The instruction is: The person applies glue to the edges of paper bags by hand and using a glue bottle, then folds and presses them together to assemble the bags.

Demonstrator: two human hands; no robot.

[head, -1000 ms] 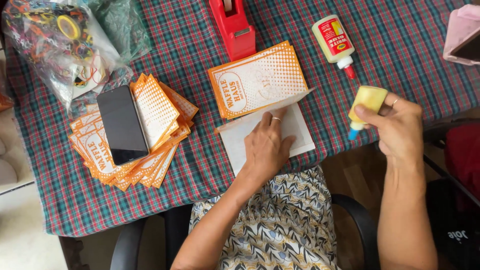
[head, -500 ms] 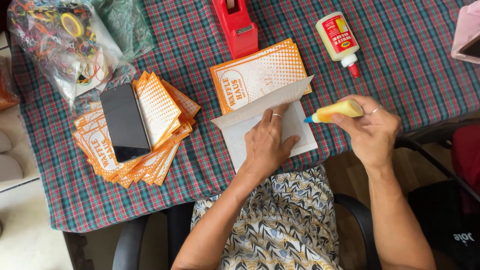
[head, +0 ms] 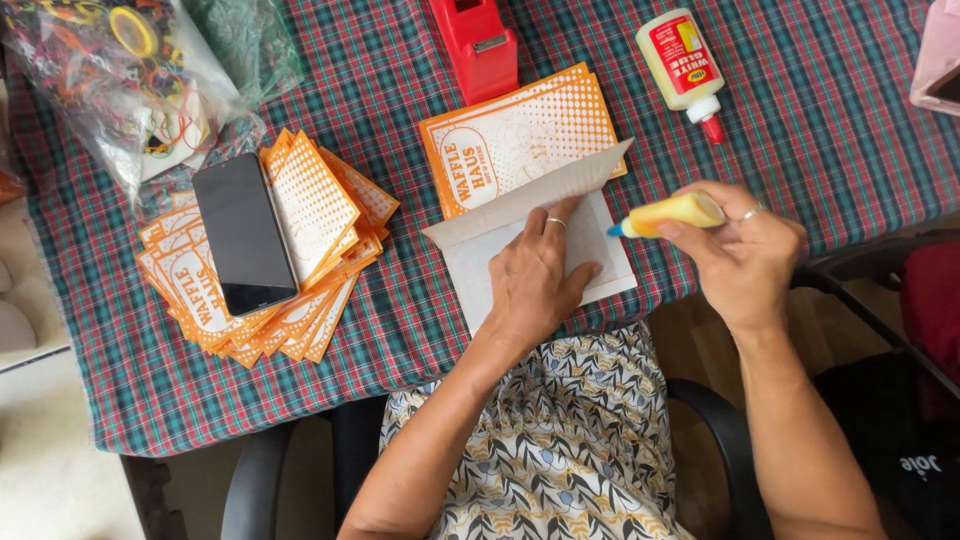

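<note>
My left hand presses flat on a white unfolded paper sheet at the table's near edge, fingers spread, holding its folded flap down. My right hand grips a small yellow glue bottle held sideways, its blue tip pointing left at the sheet's right edge by the flap. Behind the sheet lies a small stack of orange-and-white printed paper bags.
A fanned pile of orange printed bags lies to the left with a black phone on top. A red tape dispenser, a white glue bottle, clear plastic bags of coloured bits and a pink object sit on the plaid tablecloth.
My right hand has lowered and turned the yellow glue bottle sideways, bringing its tip leftward to the sheet's right edge. My left hand stays pressed on the sheet.
</note>
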